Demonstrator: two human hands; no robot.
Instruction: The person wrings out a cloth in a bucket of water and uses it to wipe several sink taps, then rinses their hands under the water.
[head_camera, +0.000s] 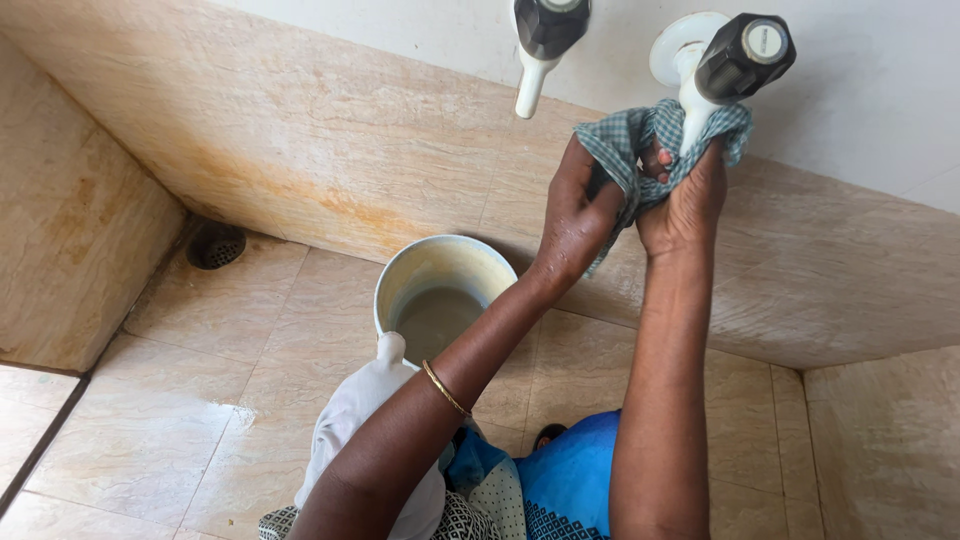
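Observation:
Both my hands are raised to the right-hand wall tap (735, 58), a white tap with a black knob. A green checked cloth (622, 140) is wrapped around its spout. My left hand (575, 215) grips the cloth's left side, fingers closed around it. My right hand (685, 200) presses the cloth against the spout from below. Part of the cloth hangs down between my hands. A gold bangle sits on my left forearm.
A second white tap with a black knob (545, 40) sticks out of the wall to the left. Below stands a white bucket (440, 262) holding murky water. A round floor drain (214, 244) lies in the far-left corner. Beige tiles cover floor and lower walls.

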